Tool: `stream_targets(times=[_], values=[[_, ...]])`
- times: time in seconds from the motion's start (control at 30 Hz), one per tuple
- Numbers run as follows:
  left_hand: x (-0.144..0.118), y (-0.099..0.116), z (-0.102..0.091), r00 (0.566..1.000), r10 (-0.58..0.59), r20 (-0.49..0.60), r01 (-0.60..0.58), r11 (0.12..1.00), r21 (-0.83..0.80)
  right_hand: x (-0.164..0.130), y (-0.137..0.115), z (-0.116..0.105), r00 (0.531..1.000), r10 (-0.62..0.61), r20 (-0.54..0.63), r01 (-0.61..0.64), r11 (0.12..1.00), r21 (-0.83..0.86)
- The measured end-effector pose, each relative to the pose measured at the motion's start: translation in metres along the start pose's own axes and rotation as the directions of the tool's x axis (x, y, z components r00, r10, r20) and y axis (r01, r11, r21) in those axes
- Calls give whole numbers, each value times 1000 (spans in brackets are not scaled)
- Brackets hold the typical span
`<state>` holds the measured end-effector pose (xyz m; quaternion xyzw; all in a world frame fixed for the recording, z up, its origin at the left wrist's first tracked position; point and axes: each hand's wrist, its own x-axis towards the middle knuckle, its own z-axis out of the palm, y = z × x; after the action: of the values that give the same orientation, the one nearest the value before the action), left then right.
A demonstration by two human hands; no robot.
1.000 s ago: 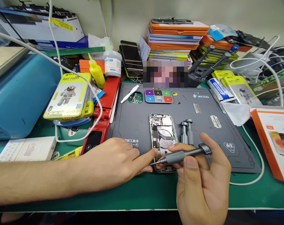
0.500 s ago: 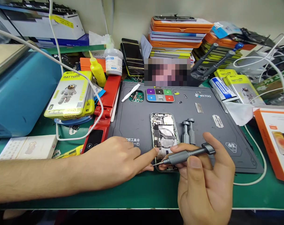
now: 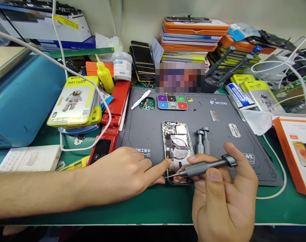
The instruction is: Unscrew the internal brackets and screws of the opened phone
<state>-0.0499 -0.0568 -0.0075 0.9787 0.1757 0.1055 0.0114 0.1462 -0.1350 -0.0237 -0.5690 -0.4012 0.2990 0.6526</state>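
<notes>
An opened smartphone (image 3: pixel 179 148) lies on the grey mat with its inner parts bare. My left hand (image 3: pixel 132 169) reaches over from the left; its index fingertip rests on the phone's lower left part, and the thumb is by the lower left edge. In my right hand (image 3: pixel 225 201) a grey precision screwdriver (image 3: pixel 200 168) lies nearly level, one finger bent behind its cap. Its thin tip points left to the phone's lower left edge, close to my left thumb. Whether the tip sits in a screw is too small to tell. Two more screwdrivers (image 3: pixel 200 143) lie right of the phone.
Behind the phone, the mat (image 3: pixel 148 124) bears a coloured screw tray (image 3: pixel 172 102), a white pry tool (image 3: pixel 141 99) and small metal parts. A red hinged device (image 3: pixel 112 124) and battery boxes (image 3: pixel 73 102) stand left. An orange-white box (image 3: pixel 296 154) is at right.
My right hand and the screwdriver's handle have shifted slightly to the right, and the cap has turned a little. The tip stays by the phone's edge. My left hand and the phone look unmoved.
</notes>
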Motion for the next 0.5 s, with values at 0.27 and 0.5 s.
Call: stream_targets(times=[0.27,0.5], values=[[0,2,-1,1000,2,9,-2,1000,15,19,2,-10,813,-571,114,551,691,-467],[1,3,0,1000,-8,11,8,1000,-5,27,10,-10,810,-543,221,577,671,-466]])
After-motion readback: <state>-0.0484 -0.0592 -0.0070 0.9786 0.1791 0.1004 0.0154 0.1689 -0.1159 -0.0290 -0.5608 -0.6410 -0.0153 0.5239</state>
